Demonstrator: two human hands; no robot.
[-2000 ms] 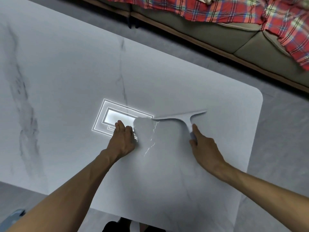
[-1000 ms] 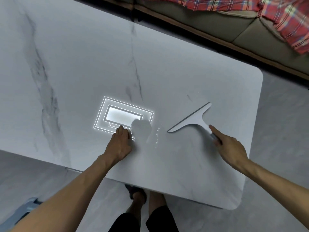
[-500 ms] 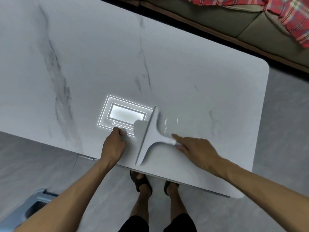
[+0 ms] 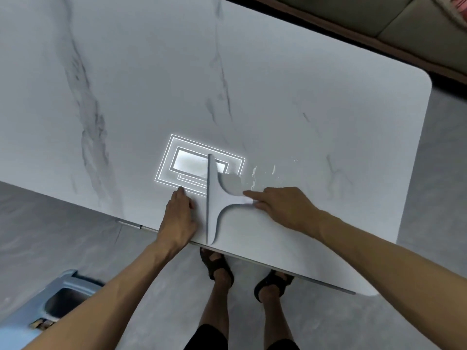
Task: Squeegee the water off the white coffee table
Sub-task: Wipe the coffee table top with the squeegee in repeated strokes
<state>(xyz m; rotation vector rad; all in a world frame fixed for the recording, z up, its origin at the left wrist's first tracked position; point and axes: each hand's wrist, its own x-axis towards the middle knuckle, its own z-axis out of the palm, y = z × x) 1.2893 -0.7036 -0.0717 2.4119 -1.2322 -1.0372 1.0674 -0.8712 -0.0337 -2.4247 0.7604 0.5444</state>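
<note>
The right hand [image 4: 285,208] is curled round squeegee [image 4: 214,210] handle; left hand [image 4: 178,221] is laid flat on table [image 4: 303,97]; droplets [image 4: 253,178] behind squeegee may be missed.

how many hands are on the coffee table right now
2. The left hand rests on the coffee table near its front edge, just left of the squeegee blade. The right hand holds the squeegee's handle, right of the blade.
</note>
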